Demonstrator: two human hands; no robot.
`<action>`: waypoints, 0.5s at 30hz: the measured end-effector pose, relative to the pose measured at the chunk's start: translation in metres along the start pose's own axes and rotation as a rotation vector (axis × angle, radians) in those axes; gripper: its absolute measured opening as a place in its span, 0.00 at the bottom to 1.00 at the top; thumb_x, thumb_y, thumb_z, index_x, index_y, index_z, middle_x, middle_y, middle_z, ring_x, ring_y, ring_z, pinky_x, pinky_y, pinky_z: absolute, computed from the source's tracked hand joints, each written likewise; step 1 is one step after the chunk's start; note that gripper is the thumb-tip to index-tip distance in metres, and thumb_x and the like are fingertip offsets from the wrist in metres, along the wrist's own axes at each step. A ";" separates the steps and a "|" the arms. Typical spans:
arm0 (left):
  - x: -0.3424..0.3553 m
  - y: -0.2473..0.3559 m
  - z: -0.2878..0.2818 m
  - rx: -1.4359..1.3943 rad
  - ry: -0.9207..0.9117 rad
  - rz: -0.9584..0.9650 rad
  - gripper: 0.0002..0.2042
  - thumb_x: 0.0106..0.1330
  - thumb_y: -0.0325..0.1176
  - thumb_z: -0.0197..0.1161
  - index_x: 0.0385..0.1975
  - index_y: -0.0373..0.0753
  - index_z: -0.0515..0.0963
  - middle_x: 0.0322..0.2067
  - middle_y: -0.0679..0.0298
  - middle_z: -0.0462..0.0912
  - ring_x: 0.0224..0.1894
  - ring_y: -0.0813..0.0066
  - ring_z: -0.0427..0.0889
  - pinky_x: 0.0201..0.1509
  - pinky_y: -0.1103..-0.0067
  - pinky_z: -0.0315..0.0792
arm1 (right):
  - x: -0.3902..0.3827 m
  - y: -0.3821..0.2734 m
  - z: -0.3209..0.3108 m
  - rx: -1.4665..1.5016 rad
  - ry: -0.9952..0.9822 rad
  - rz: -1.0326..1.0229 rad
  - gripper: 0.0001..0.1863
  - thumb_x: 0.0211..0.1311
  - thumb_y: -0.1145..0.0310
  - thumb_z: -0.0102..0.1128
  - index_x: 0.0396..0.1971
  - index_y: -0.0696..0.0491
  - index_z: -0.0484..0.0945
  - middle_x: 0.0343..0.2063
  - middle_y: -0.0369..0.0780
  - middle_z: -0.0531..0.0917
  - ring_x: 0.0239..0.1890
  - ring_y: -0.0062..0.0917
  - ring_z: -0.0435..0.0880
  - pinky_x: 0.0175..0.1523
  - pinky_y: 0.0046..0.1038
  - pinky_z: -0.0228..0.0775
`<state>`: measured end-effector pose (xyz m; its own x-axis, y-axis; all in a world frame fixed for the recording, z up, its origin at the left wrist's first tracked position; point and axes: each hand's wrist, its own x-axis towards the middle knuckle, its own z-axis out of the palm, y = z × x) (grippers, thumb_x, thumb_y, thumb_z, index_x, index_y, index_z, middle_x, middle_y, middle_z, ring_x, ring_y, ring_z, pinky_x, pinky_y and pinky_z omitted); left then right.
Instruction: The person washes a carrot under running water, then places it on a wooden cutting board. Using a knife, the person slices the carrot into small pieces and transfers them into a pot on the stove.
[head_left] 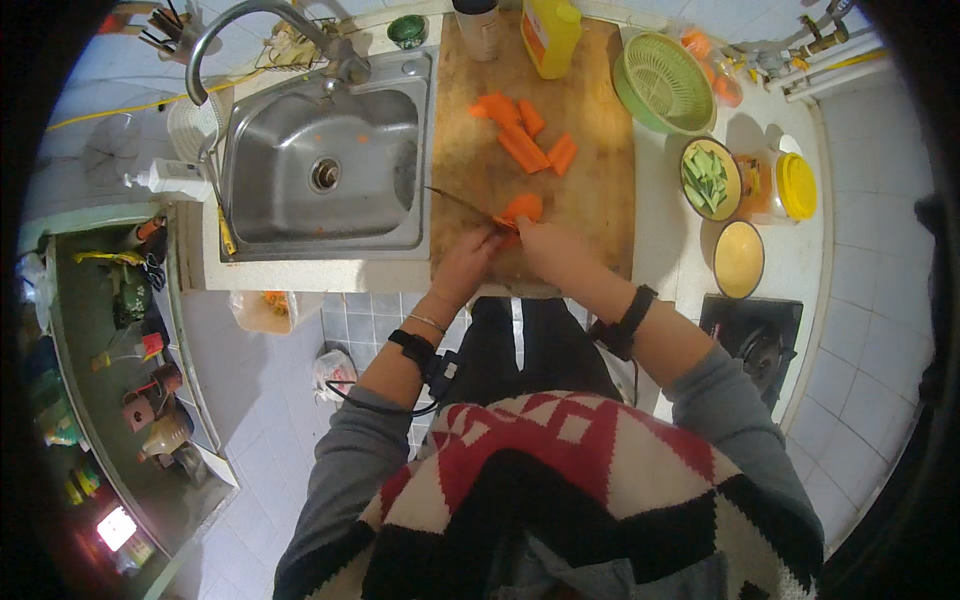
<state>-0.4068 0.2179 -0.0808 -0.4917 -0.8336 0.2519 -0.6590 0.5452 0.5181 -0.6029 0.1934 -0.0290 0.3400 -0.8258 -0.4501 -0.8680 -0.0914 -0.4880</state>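
A knife is gripped in the left hand, its blade stretching out toward the sink side of the wooden board. A carrot piece is pinned to the board's near part by the right hand, whose fingers are curled down onto it; the knife's edge meets the carrot just beside those fingers. Further up the board, well apart from the hands, a cluster of cut carrot chunks is spread. At the board's far edge a yellow bottle and a dark cup are stood. To the right of the board a green colander is set, and nearer, a bowl of green slices, a yellow-lidded jar and a cream bowl are lined up on the counter. A black stove is placed below them. A curved tap is arched over the sink.
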 end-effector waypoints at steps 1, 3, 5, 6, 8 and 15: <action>0.000 0.001 -0.001 -0.005 -0.004 -0.004 0.16 0.57 0.25 0.63 0.47 0.37 0.77 0.48 0.56 0.78 0.50 0.57 0.77 0.55 0.70 0.72 | 0.002 -0.002 0.005 -0.029 0.037 -0.008 0.11 0.60 0.71 0.49 0.42 0.56 0.70 0.30 0.53 0.82 0.37 0.48 0.82 0.41 0.46 0.73; -0.001 0.002 -0.001 -0.016 -0.027 -0.026 0.15 0.57 0.26 0.63 0.46 0.37 0.77 0.48 0.56 0.78 0.50 0.56 0.77 0.55 0.70 0.72 | 0.010 0.001 0.009 0.001 0.011 0.007 0.12 0.59 0.72 0.50 0.43 0.57 0.71 0.30 0.54 0.81 0.37 0.48 0.82 0.41 0.46 0.72; -0.002 0.004 0.000 -0.034 -0.008 -0.051 0.15 0.57 0.25 0.62 0.46 0.37 0.77 0.48 0.55 0.78 0.50 0.56 0.76 0.55 0.70 0.72 | 0.014 0.011 0.008 0.090 -0.006 -0.002 0.13 0.58 0.72 0.51 0.43 0.57 0.72 0.31 0.55 0.81 0.38 0.49 0.82 0.41 0.46 0.72; -0.001 0.004 0.001 -0.040 0.001 -0.055 0.15 0.57 0.25 0.62 0.46 0.37 0.77 0.48 0.55 0.78 0.50 0.56 0.76 0.56 0.70 0.72 | 0.017 0.018 0.002 0.156 -0.007 -0.019 0.13 0.58 0.72 0.52 0.43 0.58 0.73 0.31 0.55 0.81 0.38 0.49 0.81 0.41 0.46 0.72; -0.001 0.004 0.003 -0.020 0.008 -0.058 0.15 0.58 0.25 0.62 0.46 0.37 0.77 0.48 0.55 0.77 0.51 0.55 0.76 0.56 0.69 0.71 | 0.019 0.026 -0.007 0.286 0.010 -0.023 0.14 0.57 0.72 0.53 0.43 0.59 0.74 0.33 0.55 0.81 0.39 0.50 0.81 0.41 0.45 0.72; -0.004 0.012 0.013 -0.086 0.089 -0.202 0.16 0.56 0.25 0.62 0.46 0.38 0.77 0.47 0.55 0.75 0.50 0.54 0.75 0.55 0.69 0.72 | -0.020 0.022 -0.027 0.215 0.167 -0.038 0.14 0.58 0.70 0.54 0.43 0.58 0.74 0.35 0.55 0.80 0.38 0.50 0.80 0.42 0.45 0.72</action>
<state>-0.4202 0.2295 -0.0861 -0.3000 -0.9318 0.2045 -0.6865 0.3597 0.6320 -0.6382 0.1933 -0.0103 0.2912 -0.9059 -0.3076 -0.7531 -0.0188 -0.6576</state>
